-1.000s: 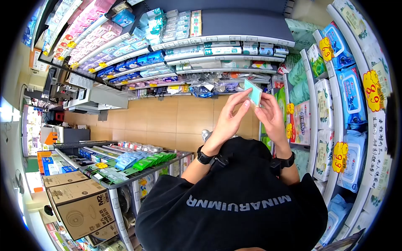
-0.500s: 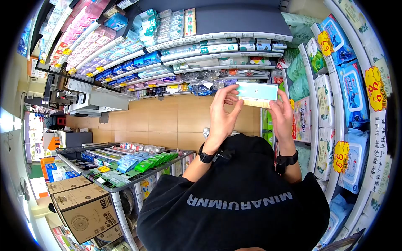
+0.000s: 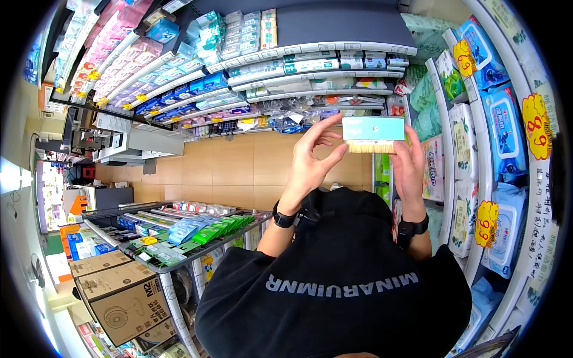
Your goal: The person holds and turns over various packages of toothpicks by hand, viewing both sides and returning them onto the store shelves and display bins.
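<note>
Above the aisle floor, a flat-sided box (image 3: 373, 128) with a teal face and a pale yellow, finely striped side is held up in front of me. My left hand (image 3: 315, 156) grips its left end, with the thumb low and the index finger at the upper corner. At the right end, my right hand (image 3: 409, 160) has its thumb and fingers closed on the box. The print on the teal face is too small to read.
Shelves (image 3: 322, 48) of packaged goods stand ahead. Close on my right is a rack of wet-wipe packs (image 3: 504, 131) with yellow price tags. A low display shelf (image 3: 197, 250) and stacked cartons (image 3: 122, 301) stand at the left, beside the tiled floor (image 3: 239, 167).
The box has shifted slightly to the right with both hands and sits more level. Glare on its teal face has faded, and its striped side shows more clearly.
</note>
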Action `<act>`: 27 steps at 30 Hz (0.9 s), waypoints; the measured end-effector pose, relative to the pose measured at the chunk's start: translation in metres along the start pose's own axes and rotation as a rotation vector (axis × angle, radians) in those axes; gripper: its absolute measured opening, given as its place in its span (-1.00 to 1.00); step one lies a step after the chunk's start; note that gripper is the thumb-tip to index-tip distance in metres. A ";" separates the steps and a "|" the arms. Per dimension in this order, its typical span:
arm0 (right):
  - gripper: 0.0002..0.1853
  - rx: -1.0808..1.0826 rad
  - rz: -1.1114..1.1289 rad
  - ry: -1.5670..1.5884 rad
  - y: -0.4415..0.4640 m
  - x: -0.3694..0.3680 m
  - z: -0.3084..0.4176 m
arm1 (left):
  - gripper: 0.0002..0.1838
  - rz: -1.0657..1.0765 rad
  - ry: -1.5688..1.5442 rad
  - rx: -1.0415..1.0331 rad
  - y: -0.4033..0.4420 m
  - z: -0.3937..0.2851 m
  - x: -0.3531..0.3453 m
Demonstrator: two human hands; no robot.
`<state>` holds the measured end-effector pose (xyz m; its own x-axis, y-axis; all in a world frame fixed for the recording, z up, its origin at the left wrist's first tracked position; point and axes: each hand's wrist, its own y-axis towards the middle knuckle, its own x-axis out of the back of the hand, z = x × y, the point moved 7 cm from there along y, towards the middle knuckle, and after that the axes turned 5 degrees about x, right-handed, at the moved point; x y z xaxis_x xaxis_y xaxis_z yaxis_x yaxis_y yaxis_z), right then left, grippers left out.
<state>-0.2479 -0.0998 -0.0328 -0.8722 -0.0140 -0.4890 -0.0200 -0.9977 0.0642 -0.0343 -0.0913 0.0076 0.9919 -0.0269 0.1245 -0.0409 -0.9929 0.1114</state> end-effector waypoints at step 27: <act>-0.52 -0.052 0.075 -0.059 -0.015 -0.011 -0.010 | -0.70 -0.096 -0.166 0.089 0.007 0.019 0.015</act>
<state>-0.2330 -0.0849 -0.0365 -0.8976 -0.0863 -0.4323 0.0705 -0.9961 0.0524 -0.0172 -0.1006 -0.0083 0.9973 0.0570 -0.0473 0.0583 -0.9979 0.0269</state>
